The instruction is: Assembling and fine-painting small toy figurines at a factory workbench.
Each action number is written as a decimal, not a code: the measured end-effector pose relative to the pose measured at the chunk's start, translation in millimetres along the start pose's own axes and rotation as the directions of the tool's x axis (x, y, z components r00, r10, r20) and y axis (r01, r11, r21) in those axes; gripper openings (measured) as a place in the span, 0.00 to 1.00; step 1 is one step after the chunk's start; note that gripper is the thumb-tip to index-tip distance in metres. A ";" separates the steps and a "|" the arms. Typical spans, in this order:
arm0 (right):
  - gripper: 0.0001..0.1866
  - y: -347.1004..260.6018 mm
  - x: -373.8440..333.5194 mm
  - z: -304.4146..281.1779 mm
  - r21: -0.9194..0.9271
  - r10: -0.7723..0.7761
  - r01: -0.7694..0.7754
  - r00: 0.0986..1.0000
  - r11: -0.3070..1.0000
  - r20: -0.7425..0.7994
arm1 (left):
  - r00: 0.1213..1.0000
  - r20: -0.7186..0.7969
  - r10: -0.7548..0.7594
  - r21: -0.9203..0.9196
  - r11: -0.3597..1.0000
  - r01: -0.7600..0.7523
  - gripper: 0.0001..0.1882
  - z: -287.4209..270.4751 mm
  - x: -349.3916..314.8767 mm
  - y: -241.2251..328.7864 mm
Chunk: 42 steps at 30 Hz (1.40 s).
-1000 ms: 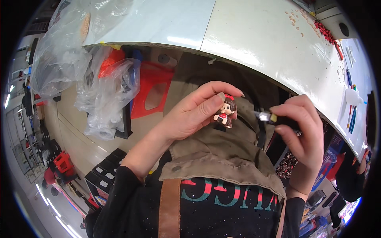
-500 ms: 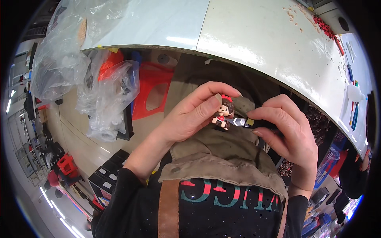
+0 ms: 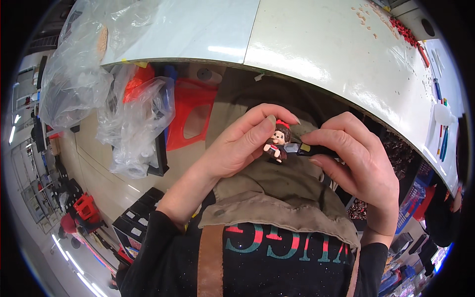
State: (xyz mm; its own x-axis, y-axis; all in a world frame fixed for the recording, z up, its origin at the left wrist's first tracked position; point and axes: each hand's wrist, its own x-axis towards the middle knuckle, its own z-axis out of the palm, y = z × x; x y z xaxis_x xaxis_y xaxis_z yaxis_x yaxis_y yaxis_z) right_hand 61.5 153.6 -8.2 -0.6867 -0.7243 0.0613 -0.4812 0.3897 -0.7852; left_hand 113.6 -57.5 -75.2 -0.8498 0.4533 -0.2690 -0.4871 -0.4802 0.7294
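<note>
The left hand (image 3: 245,141) has its grip pinched on a small brown-haired figurine (image 3: 277,140) with a red top, above the apron (image 3: 284,193) near the tabletop (image 3: 316,49), probably to steady it while leaving its front uncovered. The right hand (image 3: 354,153) has its grip clasped about a black-handled tool (image 3: 321,150), thumb and fingers close to the flat metal tip (image 3: 292,148), likely for fine control; the tip sits at the figurine's side, though actual contact is hard to tell.

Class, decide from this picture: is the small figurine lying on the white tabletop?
No, the left hand holds the small figurine above the brown apron, away from the white tabletop.
</note>
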 end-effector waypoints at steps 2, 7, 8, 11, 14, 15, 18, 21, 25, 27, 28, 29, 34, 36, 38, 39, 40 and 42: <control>0.17 -1.0 1.2 -0.5 -0.010 0.003 -0.003 1.000 1.000 0.012 | 0.999 -0.041 0.008 0.004 1.000 -0.008 0.23 0.9 -0.1 -1.7; 0.17 -2.4 3.3 0.0 -0.016 -0.004 0.004 1.000 1.000 0.014 | 0.998 -0.053 -0.014 -0.019 1.000 0.013 0.22 0.0 -0.9 -2.4; 0.17 -3.2 3.3 0.2 -0.027 0.001 -0.001 1.000 1.000 0.016 | 0.998 -0.058 -0.016 -0.037 0.999 0.014 0.21 0.0 -0.6 -3.3; 0.18 -4.9 1.2 2.9 -0.067 -0.004 0.003 1.000 0.998 -0.015 | 0.998 -0.064 -0.028 -0.073 0.997 0.023 0.21 0.5 0.2 -3.5; 0.18 -4.9 -4.3 7.6 -0.083 0.009 -0.013 0.999 0.996 -0.046 | 0.995 -0.082 -0.050 -0.098 0.994 0.042 0.21 2.0 0.1 -7.3; 0.18 -4.0 -7.3 9.4 -0.080 0.019 -0.023 0.999 0.997 -0.050 | 0.995 -0.078 -0.060 -0.100 0.994 0.052 0.21 2.5 0.2 -9.9; 0.18 -2.2 -18.8 16.1 -0.101 0.030 -0.038 0.996 0.994 -0.081 | 0.994 -0.070 -0.084 -0.108 0.991 0.077 0.21 2.7 0.2 -16.9; 0.19 -1.9 -30.2 19.7 -0.122 0.058 -0.073 0.990 0.990 -0.126 | 0.992 -0.039 -0.116 -0.069 0.991 0.113 0.21 5.3 2.7 -21.1; 0.20 1.2 -39.4 21.1 -0.140 0.063 -0.085 0.986 0.986 -0.155 | 0.983 -0.036 -0.181 -0.058 0.982 0.179 0.22 9.2 6.9 -22.8; 0.20 1.7 -43.6 22.0 -0.138 0.072 -0.095 0.984 0.986 -0.163 | 0.980 -0.028 -0.195 -0.050 0.980 0.193 0.22 11.0 7.5 -22.8; 0.21 2.3 -45.3 22.6 -0.139 0.073 -0.097 0.984 0.985 -0.165 | 0.977 -0.015 -0.213 -0.094 0.973 0.211 0.21 12.1 7.5 -22.3; 0.21 3.0 -46.6 23.1 -0.141 0.073 -0.097 0.983 0.985 -0.166 | 0.973 -0.002 -0.230 -0.137 0.964 0.228 0.20 12.8 7.3 -22.3; 0.20 5.6 -49.9 24.1 -0.069 0.114 -0.126 0.980 0.990 -0.163 | 0.968 -0.039 -0.246 -0.029 0.969 0.245 0.23 16.6 8.7 -23.5; 0.20 5.8 -51.2 23.7 -0.034 0.143 -0.150 0.976 0.988 -0.163 | 0.963 -0.039 -0.267 -0.027 0.963 0.266 0.23 17.1 10.5 -24.6; 0.20 6.2 -52.3 23.2 -0.014 0.151 -0.154 0.979 0.988 -0.138 | 0.966 -0.027 -0.255 -0.002 0.967 0.255 0.23 16.3 10.9 -26.2; 0.20 6.4 -53.1 23.3 -0.014 0.152 -0.155 0.979 0.988 -0.139 | 0.966 -0.026 -0.256 -0.002 0.967 0.256 0.23 16.9 11.0 -26.0; 0.19 6.8 -53.7 23.5 -0.017 0.159 -0.162 0.979 0.987 -0.130 | 0.961 -0.041 -0.273 -0.007 0.962 0.273 0.23 17.9 10.7 -25.2; 0.19 7.9 -54.6 23.7 -0.021 0.165 -0.169 0.979 0.985 -0.121 | 0.956 -0.057 -0.289 -0.012 0.957 0.289 0.23 17.8 10.5 -24.8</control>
State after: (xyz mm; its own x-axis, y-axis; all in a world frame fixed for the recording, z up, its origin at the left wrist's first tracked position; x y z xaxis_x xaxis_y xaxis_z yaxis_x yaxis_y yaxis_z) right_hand 108.1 182.8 -32.3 -0.8175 -0.5760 0.0047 -0.3698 0.5185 -0.7710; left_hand 120.4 -27.5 -84.9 -0.6824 0.5297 -0.5038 -0.7145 -0.3376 0.6128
